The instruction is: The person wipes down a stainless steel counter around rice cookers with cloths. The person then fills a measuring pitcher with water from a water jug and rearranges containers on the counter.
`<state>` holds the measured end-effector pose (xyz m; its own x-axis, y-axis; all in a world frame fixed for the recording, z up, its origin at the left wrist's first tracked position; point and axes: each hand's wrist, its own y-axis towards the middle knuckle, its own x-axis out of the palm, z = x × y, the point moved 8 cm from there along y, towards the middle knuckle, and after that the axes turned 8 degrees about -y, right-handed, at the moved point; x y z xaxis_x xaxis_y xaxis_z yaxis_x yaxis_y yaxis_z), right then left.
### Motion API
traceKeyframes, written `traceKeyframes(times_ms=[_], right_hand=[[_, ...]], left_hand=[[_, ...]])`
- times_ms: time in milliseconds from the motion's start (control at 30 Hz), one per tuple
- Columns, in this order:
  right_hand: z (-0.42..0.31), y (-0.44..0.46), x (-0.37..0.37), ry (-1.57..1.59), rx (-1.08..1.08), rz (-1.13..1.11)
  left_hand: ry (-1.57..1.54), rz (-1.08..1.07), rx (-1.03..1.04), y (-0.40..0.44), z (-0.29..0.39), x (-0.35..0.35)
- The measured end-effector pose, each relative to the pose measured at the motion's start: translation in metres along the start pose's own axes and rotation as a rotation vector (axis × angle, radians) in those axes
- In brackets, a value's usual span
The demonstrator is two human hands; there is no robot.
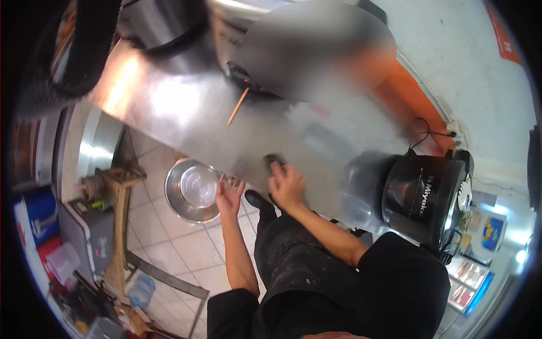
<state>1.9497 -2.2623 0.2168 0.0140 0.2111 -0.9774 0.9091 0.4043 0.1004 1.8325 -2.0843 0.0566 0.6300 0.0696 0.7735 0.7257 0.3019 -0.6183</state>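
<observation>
My left hand (229,196) is cupped at the edge of the steel table (197,133), with small light-brown bits (232,182) in it that I cannot make out. Just beneath it, on the tiled floor, is a round metal bowl (174,199) with a clear plastic container (199,185) inside. To the right, my right hand (287,185) is over the table, its fingers bent against a small dark object (274,161), which is blurred. An orange pencil-like stick (238,107) lies farther back on the table.
A black Miyako rice cooker (420,195) stands at the right end of the table. A large metal pot (169,28) is at the back left. On the left stand a wooden frame (118,226) and a grey box (84,237). A water bottle (141,291) is on the floor.
</observation>
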Motion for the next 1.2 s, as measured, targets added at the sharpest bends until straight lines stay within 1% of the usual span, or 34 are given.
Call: traceKeyframes(times_ms=[33,133,200,267,300,333,367,400,433,533,567,600,633,667,767,800,833,867,900,933,967,1000,1067,1100,1133,1167,1200], right_hand=[[-0.016,0.005,0.003,0.076,-0.109,-0.043],[0.002,0.049,0.018,0.222,-0.376,-0.055],[0.063,0.107,0.013,0.075,-0.306,-0.021],[0.161,0.179,-0.003,0.084,-0.096,-0.029],[0.211,0.206,-0.011,-0.030,-0.082,0.121],[0.292,0.238,0.003,0.120,0.203,0.223],[0.332,0.267,-0.011,-0.170,0.183,0.315],[0.400,0.290,-0.009,-0.110,0.422,0.527],[0.425,0.316,-0.026,-0.345,0.466,0.406],[0.437,0.330,-0.026,-0.331,0.543,0.461],[0.397,0.310,-0.028,-0.222,0.520,0.323],[0.366,0.264,0.011,-0.195,0.491,0.436],[0.298,0.235,-0.009,0.202,0.570,-0.193],[0.245,0.177,0.011,0.122,0.334,0.047],[0.161,0.135,-0.020,0.341,-0.131,-0.109],[0.178,0.149,-0.019,0.341,-0.165,-0.120],[0.219,0.172,-0.013,0.354,-0.103,-0.111],[0.260,0.194,-0.006,0.368,-0.041,-0.101],[0.346,0.222,0.008,0.446,0.333,0.032],[0.416,0.251,0.001,-0.144,0.368,0.170],[0.482,0.266,-0.035,-0.024,0.745,0.372],[0.478,0.266,-0.040,-0.030,0.786,0.372],[0.474,0.265,-0.052,-0.075,0.862,0.376],[0.429,0.230,0.015,-0.357,0.637,0.605],[0.357,0.200,-0.014,0.335,0.787,0.153],[0.287,0.170,-0.002,0.158,0.534,-0.028],[0.218,0.138,-0.019,0.081,0.161,0.107]], left_hand=[[0.000,0.015,0.010,-0.003,0.003,-0.001],[-0.033,0.052,0.047,-0.013,0.013,-0.003],[-0.019,0.116,0.106,-0.021,0.020,-0.006],[-0.084,0.101,0.125,-0.033,0.026,-0.004],[-0.059,0.103,0.121,-0.036,0.029,0.000],[-0.042,0.113,0.121,-0.044,0.031,0.003],[-0.028,0.129,0.125,-0.058,0.030,0.004],[-0.052,0.155,0.134,-0.073,0.030,0.005],[-0.072,0.168,0.146,-0.081,0.033,0.011],[-0.113,0.154,0.222,-0.104,0.039,0.026],[-0.118,0.148,0.242,-0.113,0.041,0.033],[-0.111,0.150,0.219,-0.120,0.036,0.050],[-0.109,0.125,0.206,-0.126,0.034,0.065],[-0.112,0.093,0.195,-0.127,0.030,0.078],[-0.141,0.040,0.171,-0.124,0.013,0.121],[-0.172,0.035,0.156,-0.120,0.005,0.139],[-0.200,0.035,0.135,-0.118,0.000,0.153],[-0.143,0.011,0.127,-0.116,-0.004,0.162],[-0.168,0.020,0.109,-0.117,-0.006,0.167],[-0.193,0.023,0.096,-0.115,-0.007,0.173],[-0.221,0.021,0.091,-0.112,-0.014,0.186],[-0.291,0.048,0.121,-0.113,-0.020,0.197],[-0.229,0.046,0.080,-0.105,-0.024,0.200],[-0.186,0.060,0.050,-0.106,-0.024,0.202],[-0.149,0.052,0.047,-0.100,-0.022,0.204],[-0.110,0.034,0.024,-0.094,-0.027,0.213],[-0.074,0.017,0.004,-0.088,-0.034,0.225]])
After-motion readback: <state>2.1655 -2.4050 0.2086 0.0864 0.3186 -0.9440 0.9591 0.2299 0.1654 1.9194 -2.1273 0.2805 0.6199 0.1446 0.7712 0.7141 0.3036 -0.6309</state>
